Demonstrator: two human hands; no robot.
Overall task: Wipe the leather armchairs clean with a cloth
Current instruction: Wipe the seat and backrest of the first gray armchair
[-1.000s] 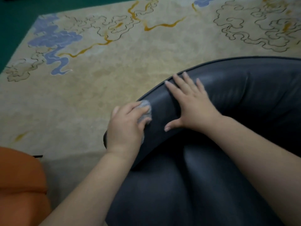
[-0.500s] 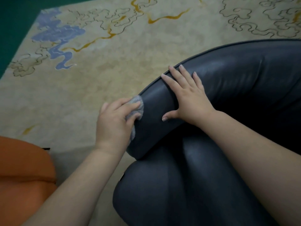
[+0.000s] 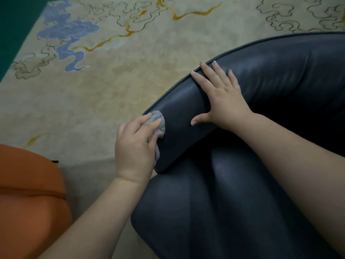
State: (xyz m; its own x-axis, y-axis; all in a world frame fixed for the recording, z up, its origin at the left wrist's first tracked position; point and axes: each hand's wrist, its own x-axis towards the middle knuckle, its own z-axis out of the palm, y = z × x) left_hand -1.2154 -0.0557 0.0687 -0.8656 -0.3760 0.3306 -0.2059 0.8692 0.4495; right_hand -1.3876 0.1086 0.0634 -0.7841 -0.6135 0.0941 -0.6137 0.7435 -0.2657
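Two hands meet the armchair [image 3: 280, 86]: left hand [image 3: 136, 146] grips the cloth [image 3: 158, 122] against it, right hand [image 3: 224, 101] lies flat.

**Colours and patterns in front of you**

Your armchair [image 3: 270, 184] is dark slate-blue leather with a dull sheen, pale streaks showing on its curved back and seat, and a thin dark piping along the outer edge. The cloth [image 3: 158, 122] is a light grey, nubbly weave. Beneath you the carpet [image 3: 112, 86] is a mottled beige-sand field, traced with thin dark outlines of curling clouds, crossed by mustard-yellow ribbons, with a lavender-blue cloud shape toward its far left corner. Beyond the carpet's left edge the floor [image 3: 13, 25] is deep green. At the near left you see a plain burnt-orange cushion [image 3: 28, 202] with one seam.
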